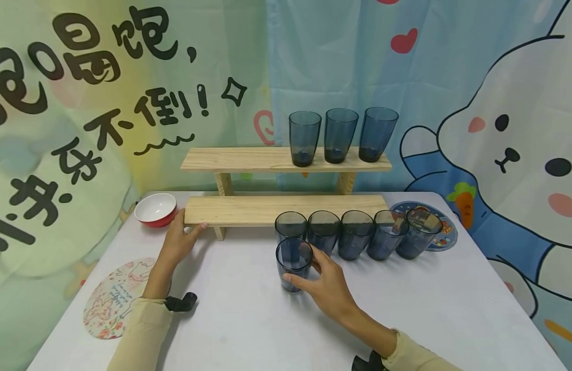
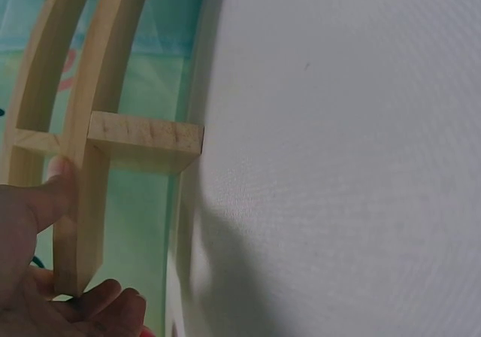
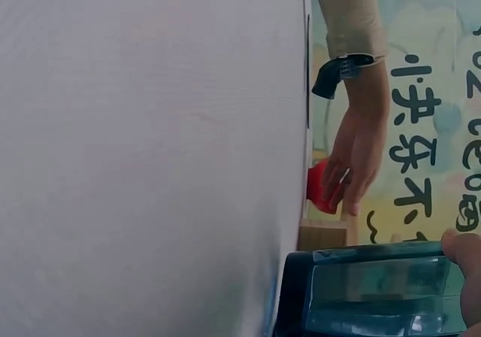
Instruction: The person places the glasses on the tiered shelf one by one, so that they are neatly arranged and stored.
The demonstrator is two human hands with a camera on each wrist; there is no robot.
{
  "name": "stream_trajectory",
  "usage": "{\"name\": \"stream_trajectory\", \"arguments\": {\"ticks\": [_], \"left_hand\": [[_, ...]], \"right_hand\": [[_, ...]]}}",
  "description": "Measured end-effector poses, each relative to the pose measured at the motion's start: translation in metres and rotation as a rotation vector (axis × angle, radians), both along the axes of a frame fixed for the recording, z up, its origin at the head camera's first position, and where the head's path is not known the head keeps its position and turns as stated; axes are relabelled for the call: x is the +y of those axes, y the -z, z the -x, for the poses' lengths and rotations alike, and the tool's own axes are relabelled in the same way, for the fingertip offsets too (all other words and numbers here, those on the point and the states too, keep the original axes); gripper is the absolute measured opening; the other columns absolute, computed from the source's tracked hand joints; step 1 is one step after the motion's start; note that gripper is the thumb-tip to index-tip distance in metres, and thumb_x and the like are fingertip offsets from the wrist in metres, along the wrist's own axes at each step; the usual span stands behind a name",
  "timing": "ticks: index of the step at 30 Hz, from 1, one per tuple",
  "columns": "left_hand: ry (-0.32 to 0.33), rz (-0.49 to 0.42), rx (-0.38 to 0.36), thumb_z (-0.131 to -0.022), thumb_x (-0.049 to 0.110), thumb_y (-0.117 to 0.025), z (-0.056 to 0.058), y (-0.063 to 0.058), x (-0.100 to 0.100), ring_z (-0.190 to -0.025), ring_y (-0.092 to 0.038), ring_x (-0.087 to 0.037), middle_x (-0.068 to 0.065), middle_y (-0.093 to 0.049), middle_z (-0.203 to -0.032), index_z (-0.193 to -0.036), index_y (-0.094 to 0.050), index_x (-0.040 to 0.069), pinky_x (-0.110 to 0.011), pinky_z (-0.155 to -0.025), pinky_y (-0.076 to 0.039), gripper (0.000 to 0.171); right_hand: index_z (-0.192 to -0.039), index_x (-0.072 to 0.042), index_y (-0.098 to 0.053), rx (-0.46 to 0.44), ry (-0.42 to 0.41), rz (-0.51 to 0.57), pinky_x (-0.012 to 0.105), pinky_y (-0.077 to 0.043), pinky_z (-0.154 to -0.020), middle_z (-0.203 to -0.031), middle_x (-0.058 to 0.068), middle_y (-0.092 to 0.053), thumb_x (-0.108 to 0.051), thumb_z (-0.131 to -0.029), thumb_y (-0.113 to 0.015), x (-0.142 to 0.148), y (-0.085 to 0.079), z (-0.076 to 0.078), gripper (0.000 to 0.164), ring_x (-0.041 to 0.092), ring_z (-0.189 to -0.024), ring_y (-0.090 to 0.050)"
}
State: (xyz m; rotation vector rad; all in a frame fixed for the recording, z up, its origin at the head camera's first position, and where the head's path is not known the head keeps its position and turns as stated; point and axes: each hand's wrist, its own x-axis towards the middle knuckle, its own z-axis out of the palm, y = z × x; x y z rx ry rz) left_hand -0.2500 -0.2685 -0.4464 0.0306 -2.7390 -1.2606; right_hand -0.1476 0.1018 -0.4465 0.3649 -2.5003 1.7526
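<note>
- Blue-tinted tumbler [image 1: 291, 263], see-through, rim up, roughly upright; just in front of the leftmost of the front row; contact with table [image 1: 249, 330] not certain.
- Likely handling, by judgement: stiff, fairly light, smooth enough to slip, breakable if knocked; best held round the side wall below the rim, thumb opposite fingers.
- Right hand [image 1: 330, 286]: thumb and fingers curled round said tumbler, from the right.
- Front row [image 1: 353, 239]: five matching tumblers, side by side, rims up, before the lower shelf.
- Lower shelf [image 1: 235, 210]: pale wood, low legs.
- Left hand [image 1: 178, 242]: thumb and fingers gripping the lower shelf's left end.
- Upper shelf [image 1: 239, 161]: same wood, behind and higher; three tumblers [image 1: 340, 136] upright toward its right end.
- Bowl [image 1: 160, 222]: red outside, white inside, just beside left hand.
- Round mats: pale printed one [image 1: 110, 304] at left, blue patterned one [image 1: 446, 234] at right, partly behind the row.
</note>
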Motion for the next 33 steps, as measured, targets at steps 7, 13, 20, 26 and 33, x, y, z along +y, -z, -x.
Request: {"name": "stream_trajectory", "arguments": {"ticks": [7, 13, 20, 26, 33], "left_hand": [[0.016, -0.008, 0.025, -0.105, 0.023, -0.067, 0.001, 0.002, -0.001, -0.152, -0.032, -0.05, -0.036, -0.035, -0.16, -0.16, -0.024, -0.011, -0.062, -0.126, -0.024, 0.077], [0.009, -0.007, 0.014, -0.106, 0.025, -0.067, 0.001, 0.001, 0.001, -0.153, -0.031, -0.05, -0.036, -0.034, -0.16, -0.16, -0.023, -0.01, -0.062, -0.126, -0.024, 0.078], [0.004, -0.026, 0.02, -0.106, 0.021, -0.067, 0.0, -0.001, 0.001, -0.152, -0.033, -0.05, -0.037, -0.037, -0.158, -0.158, -0.024, -0.011, -0.061, -0.126, -0.024, 0.075], [0.014, -0.034, 0.04, -0.105, 0.02, -0.067, 0.001, 0.0, 0.002, -0.15, -0.036, -0.049, -0.037, -0.04, -0.156, -0.157, -0.027, -0.012, -0.06, -0.126, -0.025, 0.073], [0.008, -0.037, 0.029, -0.105, 0.022, -0.067, 0.0, -0.001, 0.001, -0.151, -0.035, -0.049, -0.036, -0.039, -0.158, -0.158, -0.025, -0.011, -0.061, -0.126, -0.025, 0.075]], "right_hand": [[-0.154, -0.013, -0.051, -0.006, -0.075, 0.017, 0.035, -0.043, -0.119, -0.15, 0.005, -0.059, -0.034, -0.085, -0.091, 0.007, -0.027, -0.005, 0.082, 0.024, -0.136, -0.061], [-0.153, -0.02, -0.052, -0.042, -0.142, 0.022, 0.029, -0.051, -0.11, -0.144, 0.002, -0.064, -0.035, -0.086, -0.09, 0.012, -0.073, -0.01, 0.079, 0.022, -0.135, -0.063], [-0.147, -0.02, -0.058, 0.039, -0.228, 0.045, 0.031, -0.052, -0.11, -0.143, 0.002, -0.063, -0.03, -0.09, -0.087, 0.008, -0.126, 0.003, 0.065, 0.021, -0.136, -0.062], [-0.146, -0.019, -0.059, 0.088, -0.212, 0.015, 0.037, -0.052, -0.112, -0.142, 0.001, -0.062, -0.032, -0.092, -0.085, -0.005, -0.156, 0.03, 0.062, 0.02, -0.138, -0.06], [-0.138, -0.014, -0.062, 0.157, -0.136, -0.045, 0.039, -0.053, -0.11, -0.134, 0.002, -0.068, -0.039, -0.091, -0.084, -0.034, -0.175, 0.073, 0.058, 0.019, -0.131, -0.064]]}}
